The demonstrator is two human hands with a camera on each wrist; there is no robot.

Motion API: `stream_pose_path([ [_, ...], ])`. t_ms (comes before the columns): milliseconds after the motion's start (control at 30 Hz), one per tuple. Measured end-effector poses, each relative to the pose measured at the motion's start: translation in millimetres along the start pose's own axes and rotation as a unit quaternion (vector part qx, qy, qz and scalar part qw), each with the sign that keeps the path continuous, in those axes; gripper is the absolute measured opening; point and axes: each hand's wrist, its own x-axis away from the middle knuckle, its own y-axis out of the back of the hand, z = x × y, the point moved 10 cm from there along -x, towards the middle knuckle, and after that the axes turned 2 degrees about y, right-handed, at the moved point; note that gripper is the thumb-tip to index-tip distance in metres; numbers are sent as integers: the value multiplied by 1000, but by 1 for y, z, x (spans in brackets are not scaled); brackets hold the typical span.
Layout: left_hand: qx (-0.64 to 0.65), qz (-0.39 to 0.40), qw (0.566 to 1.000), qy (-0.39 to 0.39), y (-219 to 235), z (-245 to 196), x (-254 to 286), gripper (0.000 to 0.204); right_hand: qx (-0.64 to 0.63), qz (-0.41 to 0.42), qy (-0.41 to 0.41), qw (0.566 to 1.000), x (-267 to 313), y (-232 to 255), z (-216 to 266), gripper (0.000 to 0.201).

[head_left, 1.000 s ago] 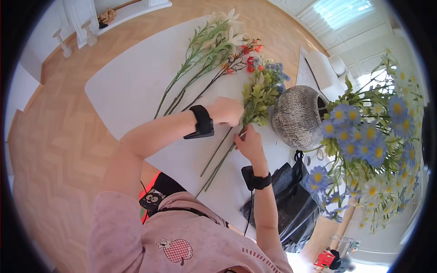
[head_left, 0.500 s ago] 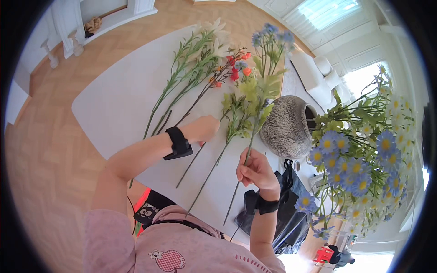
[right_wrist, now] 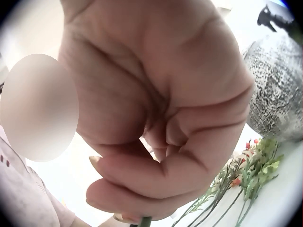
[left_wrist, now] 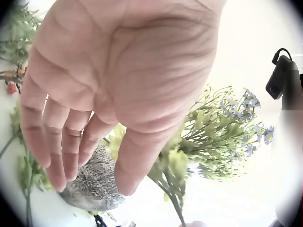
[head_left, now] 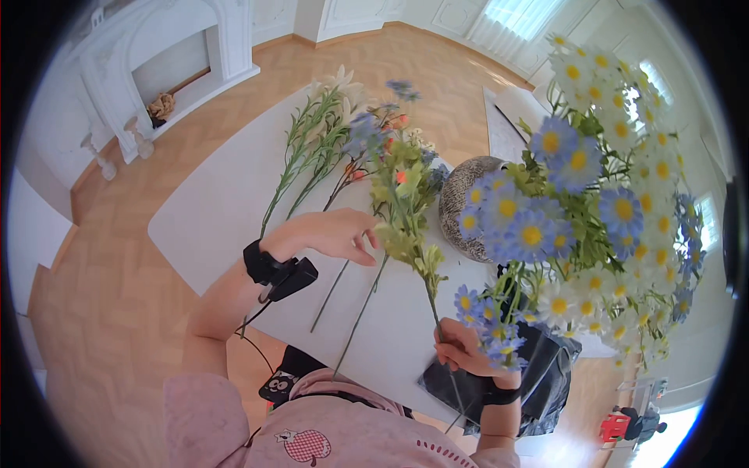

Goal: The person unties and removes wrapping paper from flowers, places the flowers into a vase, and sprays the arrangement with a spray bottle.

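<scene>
Hands [head_left: 331,234] apart, right fingers [right_wrist: 142,177] curled

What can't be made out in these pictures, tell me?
Mouth of the vase: head view, behind the daisies.
Much of the vase: left wrist view, behind the left hand.
Held stem: right wrist view, mostly cut off by the bottom edge.
Red object in the background: head view, too small.

Fingers [right_wrist: 137,175] around 1 green stem [right_wrist: 146,221].

On the white table [head_left: 226,195] — flower stems [head_left: 289,165], mottled vase [head_left: 459,204], black bag [head_left: 540,390].
</scene>
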Motion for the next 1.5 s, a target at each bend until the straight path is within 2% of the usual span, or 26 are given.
stream_pose_path([
  [33,-8,9,1000,5,-1,3,2,58,59,29,-22,998,3,4,35,5],
  [100,-115,22,973,200,0,47,16,52,143,30,-93,985,20,11,59,10],
  [133,-123,36,971,204,-10,60,30,52,186,50,-81,978,29,10,62,10],
  [167,23,-87,994,62,0,48,46,46,194,50,-78,977,40,11,60,10],
  [200,170,-203,961,-83,17,35,67,42,203,49,-74,975,50,11,58,11],
  [433,354,-195,914,-15,11,40,32,40,229,-18,-14,973,86,12,105,13],
  [500,356,-310,880,-45,26,38,27,31,220,-29,0,975,84,3,106,14],
  [533,349,-298,888,-39,27,41,20,31,220,-23,16,975,81,-4,106,15],
  [600,186,-198,962,-20,21,43,-12,40,182,-19,52,982,75,-16,106,15],
  [633,104,-144,984,-11,18,48,-28,45,46,4,40,998,71,-24,102,14],
  [667,21,-89,996,-6,14,51,-43,51,-88,27,30,995,67,-29,100,13],
  [733,-143,20,990,-1,-4,61,-55,63,-119,78,-26,990,67,-41,91,14],
  [767,-219,-63,973,34,1,36,-49,66,-114,119,-21,986,69,-51,90,13],
  [800,-219,-56,973,37,-4,34,-50,66,-106,161,-16,981,71,-60,90,13],
  [867,-27,-13,998,49,-17,39,-52,57,-141,194,8,971,74,-67,99,14],
  [933,-76,-8,996,51,-17,39,-54,43,-172,229,30,957,82,-70,108,15],
  [1000,-164,-2,986,25,-8,50,-59,40,-72,177,39,981,90,-49,106,10],
  [1033,-132,-8,990,46,-4,42,-54,35,-62,174,36,982,102,-41,111,10],
  [1067,-132,-16,990,36,1,34,-60,35,94,123,-8,988,116,-22,105,8],
  [1100,-135,-22,990,23,16,22,-83,35,249,69,-53,965,128,-2,100,7],
  [1133,-140,-31,990,7,45,1,-126,35,265,62,-57,961,140,1,102,7],
  [1200,-155,-51,986,-33,97,-55,-188,34,436,-181,-166,866,175,60,110,10],
  [1233,-162,-59,984,-50,103,-69,-186,34,450,-190,-168,856,184,69,110,10],
  [1300,-170,-68,980,-73,106,-95,-191,33,506,-318,-157,787,212,97,114,9],
  [1433,-174,-62,979,-89,94,-107,-191,33,405,-429,-161,791,272,138,71,9],
  [1500,-178,-46,979,-93,88,-108,-197,32,332,-571,-55,749,310,149,49,24],
])
